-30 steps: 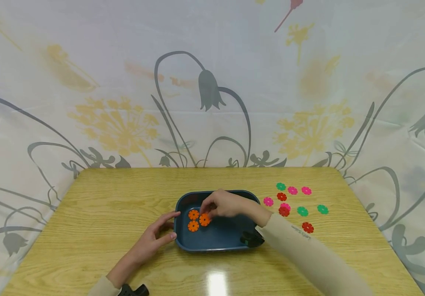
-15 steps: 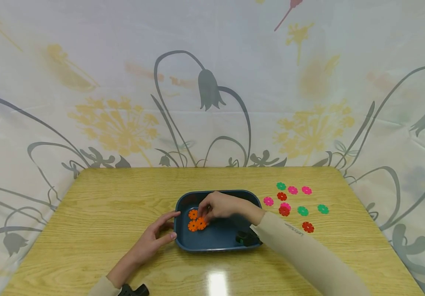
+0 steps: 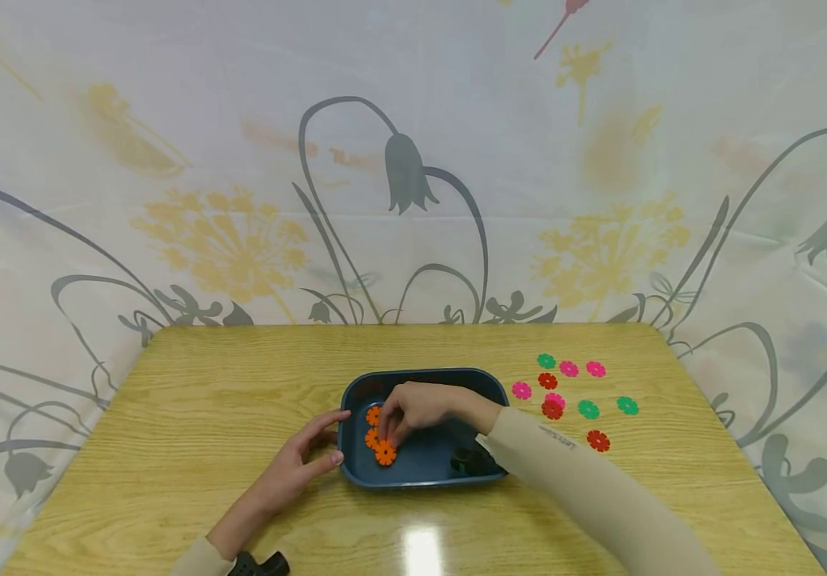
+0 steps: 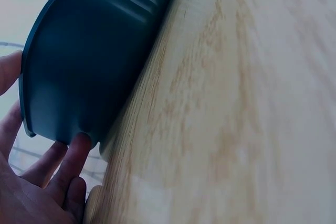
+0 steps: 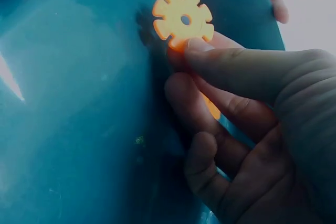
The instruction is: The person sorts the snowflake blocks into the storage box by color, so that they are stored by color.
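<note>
My right hand [image 3: 424, 410] is inside the dark blue plastic tray [image 3: 449, 485], pinching an orange notched disc [image 3: 385, 453] between thumb and fingertip. In the right wrist view this disc [image 5: 181, 17] shows its slotted edge and centre hole above the tray floor. Two more orange discs, an upper one [image 3: 373, 416] and a lower one [image 3: 372, 438], lie at the tray's left end, partly covered by the fingers. My left hand [image 3: 298, 464] rests against the tray's left end, fingers spread, fingertips touching the rim and outer wall [image 4: 79, 77].
Right of the tray, loose notched discs lie on the wooden table [image 3: 241, 384]: green [image 3: 589, 410], pink [image 3: 521, 390] and red [image 3: 598, 441]. One pink disc is partly under a red disc [image 3: 553, 410]. A floral curtain [image 3: 413, 240] hangs behind the table.
My right hand has moved slightly left and toward me, carrying the orange disc to the front of the other two. The left hand has stayed in place.
</note>
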A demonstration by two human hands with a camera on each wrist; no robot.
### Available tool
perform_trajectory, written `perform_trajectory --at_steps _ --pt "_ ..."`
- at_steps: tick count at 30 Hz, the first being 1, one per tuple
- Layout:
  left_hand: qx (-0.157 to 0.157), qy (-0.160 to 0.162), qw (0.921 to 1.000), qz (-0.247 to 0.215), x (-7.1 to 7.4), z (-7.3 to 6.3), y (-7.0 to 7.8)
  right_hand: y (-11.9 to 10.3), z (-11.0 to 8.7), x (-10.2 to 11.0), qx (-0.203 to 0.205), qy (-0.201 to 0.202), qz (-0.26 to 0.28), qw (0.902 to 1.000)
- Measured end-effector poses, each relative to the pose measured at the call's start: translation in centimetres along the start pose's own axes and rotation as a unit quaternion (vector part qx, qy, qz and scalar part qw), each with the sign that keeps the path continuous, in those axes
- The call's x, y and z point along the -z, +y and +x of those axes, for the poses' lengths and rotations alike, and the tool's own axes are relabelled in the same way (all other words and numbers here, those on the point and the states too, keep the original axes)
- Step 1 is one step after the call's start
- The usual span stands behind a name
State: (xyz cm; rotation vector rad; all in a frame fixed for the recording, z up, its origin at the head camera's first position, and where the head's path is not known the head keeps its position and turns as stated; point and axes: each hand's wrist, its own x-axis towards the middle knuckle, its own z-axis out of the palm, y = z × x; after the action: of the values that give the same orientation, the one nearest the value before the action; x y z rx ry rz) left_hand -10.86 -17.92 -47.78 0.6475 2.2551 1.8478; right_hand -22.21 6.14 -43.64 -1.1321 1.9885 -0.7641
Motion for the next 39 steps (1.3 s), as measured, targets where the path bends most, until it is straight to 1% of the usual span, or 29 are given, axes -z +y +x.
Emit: perform_trajectory --at_steps 11,17,22,28,34,39 --pt "0.001 0.0 1.0 0.006 0.1 0.0 0.0 -0.7 0.7 -0.2 -0.024 -0.023 -0.012 0.9994" --pt "0.0 0.002 1.0 0.008 0.1 0.0 -0.1 -1.0 0.8 -0.4 -0.016 -0.03 -0.023 0.9992" --pt "0.002 0.002 1.0 0.003 0.0 -0.1 -0.2 -0.9 0.8 -0.4 -0.005 -0.033 -0.009 0.9994" --pt "0.004 0.001 1.0 0.001 0.0 0.0 -0.2 -0.7 0.9 -0.4 0.005 -0.029 0.008 0.9995" --pt "0.002 0.0 1.0 0.004 0.1 0.1 -0.2 -0.5 1.0 -0.6 0.0 -0.011 0.018 0.9998" --pt "0.006 0.0 1.0 0.004 0.1 0.1 -0.2 -0.6 1.0 -0.7 -0.004 0.004 0.025 0.9997"
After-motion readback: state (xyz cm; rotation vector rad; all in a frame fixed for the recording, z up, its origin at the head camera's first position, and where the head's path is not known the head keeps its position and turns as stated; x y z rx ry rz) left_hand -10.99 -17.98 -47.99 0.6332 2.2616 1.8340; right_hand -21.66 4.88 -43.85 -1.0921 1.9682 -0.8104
